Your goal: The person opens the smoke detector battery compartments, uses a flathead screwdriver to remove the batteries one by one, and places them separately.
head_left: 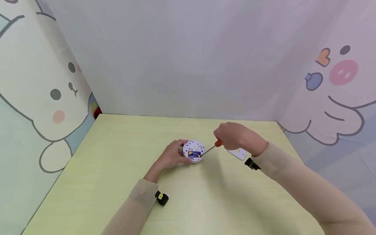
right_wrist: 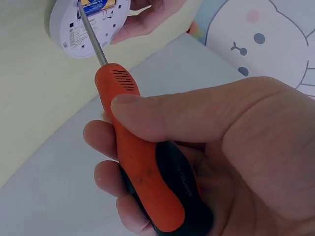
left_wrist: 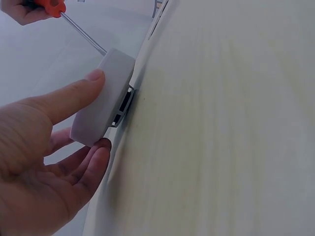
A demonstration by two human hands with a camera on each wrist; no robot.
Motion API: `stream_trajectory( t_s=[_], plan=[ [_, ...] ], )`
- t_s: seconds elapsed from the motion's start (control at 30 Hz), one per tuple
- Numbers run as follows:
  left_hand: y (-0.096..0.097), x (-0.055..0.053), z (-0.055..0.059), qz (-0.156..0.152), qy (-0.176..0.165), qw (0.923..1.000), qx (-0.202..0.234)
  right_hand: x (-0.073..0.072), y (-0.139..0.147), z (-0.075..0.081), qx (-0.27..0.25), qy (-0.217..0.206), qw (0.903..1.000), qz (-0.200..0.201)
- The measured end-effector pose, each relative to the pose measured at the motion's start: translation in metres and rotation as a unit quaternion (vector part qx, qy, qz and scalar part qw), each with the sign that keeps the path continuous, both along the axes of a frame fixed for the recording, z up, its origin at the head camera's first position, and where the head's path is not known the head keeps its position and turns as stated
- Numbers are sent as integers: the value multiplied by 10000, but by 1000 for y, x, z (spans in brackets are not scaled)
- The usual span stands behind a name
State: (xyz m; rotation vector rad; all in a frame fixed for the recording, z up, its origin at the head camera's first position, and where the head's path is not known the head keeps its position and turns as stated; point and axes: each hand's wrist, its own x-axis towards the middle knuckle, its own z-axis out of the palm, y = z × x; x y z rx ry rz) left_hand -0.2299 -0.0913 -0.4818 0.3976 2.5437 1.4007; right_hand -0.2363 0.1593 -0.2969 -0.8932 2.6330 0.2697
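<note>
My left hand holds a round white smoke alarm by its rim, thumb on the near side and fingers at the left. Its back faces up, and blue and yellow batteries show in the recess. In the left wrist view, the alarm is tilted, with its slotted vent towards the tabletop. My right hand grips a screwdriver by its orange and black handle, thumb along the top. The metal shaft slants down left, its tip at the battery recess; exact contact is hard to tell.
A white flat plate with a cut-out lies on the pale wooden table, partly behind my right hand. Fabric walls with cartoon animals enclose the table at the back and sides. A black wrist strap piece hangs beside my left sleeve.
</note>
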Motion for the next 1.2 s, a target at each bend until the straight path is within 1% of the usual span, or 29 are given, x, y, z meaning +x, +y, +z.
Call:
stream_trajectory(
  t_s=[0.2, 0.4, 0.53, 0.63, 0.73, 0.87, 1.03, 1.2],
  plan=[
    [1, 0, 0, 62, 2, 10000, 27, 1, 6, -3, -152, -10, 9999, 21],
    [0, -1, 1, 82, -18, 10000, -5, -1, 18, -7, -487, -65, 9988, 32],
    [-1, -2, 1, 67, -23, 10000, 6, -3, 27, -12, -755, -80, 9970, 159],
    [-1, -2, 0, 63, -30, 10000, 17, -4, 34, -17, -923, -182, 9955, 128],
    [-1, -2, -1, 51, -57, 10000, 37, -6, 43, -23, -1067, -330, 9937, -9],
    [-2, -4, -3, 28, -75, 9999, 62, -9, 54, -32, -1305, -493, 9902, -74],
    [-2, -4, -5, 49, -62, 10000, 57, -11, 64, -43, -1508, -692, 9858, -259],
    [-3, -4, -4, 70, -116, 9999, 58, -15, 73, -54, -1738, -775, 9815, -223]
  ],
)
